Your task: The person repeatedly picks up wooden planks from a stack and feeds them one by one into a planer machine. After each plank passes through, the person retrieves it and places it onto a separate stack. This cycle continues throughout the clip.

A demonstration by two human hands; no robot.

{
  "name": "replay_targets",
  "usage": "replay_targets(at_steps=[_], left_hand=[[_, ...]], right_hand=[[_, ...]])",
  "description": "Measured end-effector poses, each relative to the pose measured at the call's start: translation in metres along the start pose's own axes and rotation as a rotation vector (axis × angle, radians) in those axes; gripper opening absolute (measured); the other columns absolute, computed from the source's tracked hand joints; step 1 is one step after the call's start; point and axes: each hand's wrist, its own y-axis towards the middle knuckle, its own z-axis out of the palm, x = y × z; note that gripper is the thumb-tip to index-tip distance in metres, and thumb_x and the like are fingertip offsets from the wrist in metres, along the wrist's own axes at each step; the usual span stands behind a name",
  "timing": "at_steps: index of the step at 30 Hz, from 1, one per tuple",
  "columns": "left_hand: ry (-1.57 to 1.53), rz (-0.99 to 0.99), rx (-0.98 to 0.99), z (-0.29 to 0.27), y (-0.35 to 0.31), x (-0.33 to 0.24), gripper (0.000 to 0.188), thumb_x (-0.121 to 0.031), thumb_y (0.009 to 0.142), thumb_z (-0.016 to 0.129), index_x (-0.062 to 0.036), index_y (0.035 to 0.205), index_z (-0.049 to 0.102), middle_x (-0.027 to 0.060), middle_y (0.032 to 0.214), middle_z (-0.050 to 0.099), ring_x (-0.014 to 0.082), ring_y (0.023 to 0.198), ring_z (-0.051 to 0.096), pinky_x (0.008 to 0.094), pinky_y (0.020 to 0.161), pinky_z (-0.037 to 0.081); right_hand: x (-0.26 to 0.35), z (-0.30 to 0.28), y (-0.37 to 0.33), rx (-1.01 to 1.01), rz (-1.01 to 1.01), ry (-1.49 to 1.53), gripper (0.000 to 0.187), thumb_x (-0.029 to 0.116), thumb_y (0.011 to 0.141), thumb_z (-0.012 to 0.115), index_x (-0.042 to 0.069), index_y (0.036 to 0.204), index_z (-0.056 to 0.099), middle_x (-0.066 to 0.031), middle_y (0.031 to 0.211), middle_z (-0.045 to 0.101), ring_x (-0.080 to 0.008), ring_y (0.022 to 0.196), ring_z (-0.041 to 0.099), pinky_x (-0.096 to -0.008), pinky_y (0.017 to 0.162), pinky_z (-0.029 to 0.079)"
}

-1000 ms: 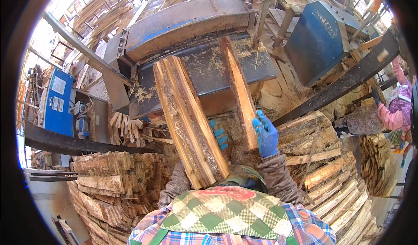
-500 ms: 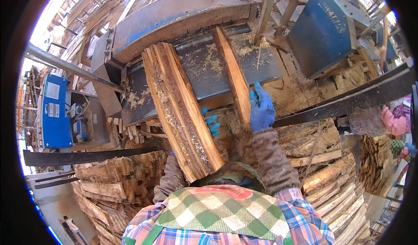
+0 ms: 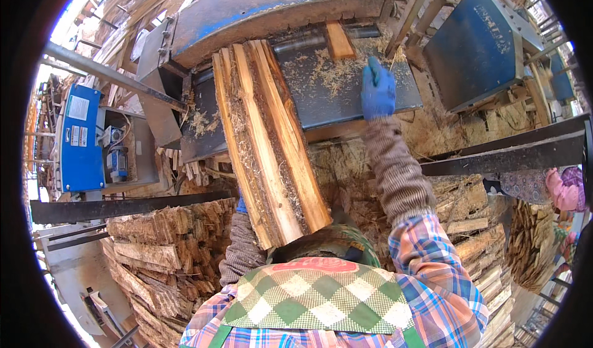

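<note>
Blue-gloved right hand [image 3: 378, 92] is near 1 board [image 3: 339, 42].

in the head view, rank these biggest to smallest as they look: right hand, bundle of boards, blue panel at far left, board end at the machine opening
1. bundle of boards
2. blue panel
3. right hand
4. board end, visible part only

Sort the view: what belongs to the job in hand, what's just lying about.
In the job, it seems: boards over the left hand, single board on the metal table, right hand.

Apparently just around: sawdust, left wood stack (untouched), blue-doored box.
</note>
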Motion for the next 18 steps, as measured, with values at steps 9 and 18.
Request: replay_targets(at_steps=[9, 18], left_hand=[[0.03, 0.04, 0.014, 0.002, -0.023, -0.011, 0.095, -0.069, 0.097, 0.056, -0.0191, 0.168, 0.017, 0.0233, 0.168, 0.026, 0.0435, 0.153, 0.032, 0.0618, 0.123, 0.036], [0.022, 0.02, 0.029, -0.007, -0.014, -0.013, 0.096, -0.069, 0.097, 0.056, -0.0189, 0.168, 0.017, 0.0225, 0.169, 0.024, 0.0432, 0.153, 0.031, 0.0611, 0.123, 0.037]], right_hand=[[0.074, -0.096, -0.251, 0.688, 0.499, 0.701, 0.067, 0.024, 0.105, 0.067, 0.004, 0.162, 0.037, -0.0146, 0.166, 0.04, -0.0204, 0.15, 0.039, -0.0347, 0.119, 0.037], [0.069, -0.151, -0.186, 0.35, 0.532, 0.474, 0.055, 0.023, 0.106, 0.065, 0.001, 0.154, 0.049, -0.015, 0.155, 0.054, -0.0196, 0.137, 0.055, -0.0331, 0.11, 0.049]])
